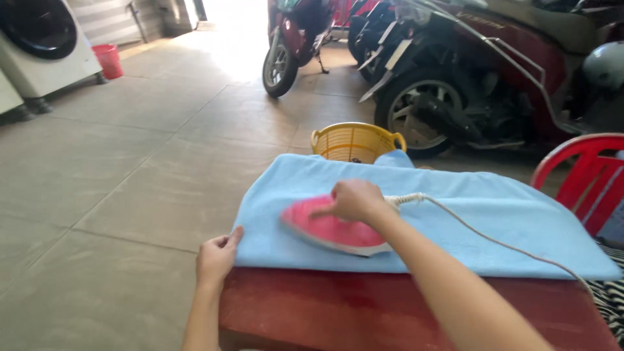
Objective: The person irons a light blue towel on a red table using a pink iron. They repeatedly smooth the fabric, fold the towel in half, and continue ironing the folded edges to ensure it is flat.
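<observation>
- Iron (335, 231), pink on top with a pale sole, lies flat on the near left part of a light blue towel (494, 214), its pointed nose aimed at the towel's left edge.
- Right hand (354, 200) is clenched over the iron's handle from above, with one finger stretched forward along the top.
- Left hand (218, 257) pinches the towel's near left corner, fingers curled around the hem where it meets the table (364, 309).
- Judging by this, the pass goes best with the sole kept flat and gliding evenly toward that held corner, while the left hand keeps the cloth taut and its fingers well out of the nose's path.
- Cord (481, 235), white and ribbed where it leaves the iron, trails right across the towel; it looks worth keeping behind the iron so that it neither drags nor creases the cloth.
- Towel looks soft and slightly fuzzy, spread smooth over the dark red, glossy, worn tabletop.
- Yellow plastic basket (356, 140) with a slotted wall stands on the floor just beyond the towel.
- Red plastic chair (588, 175) sits at the right; striped black-and-white cloth (611, 296) shows at the table's right end.
- Motorbikes (455, 71) stand behind on the tiled floor (117, 169), with a washing machine (45, 45) and a red bucket (108, 60) far left.
</observation>
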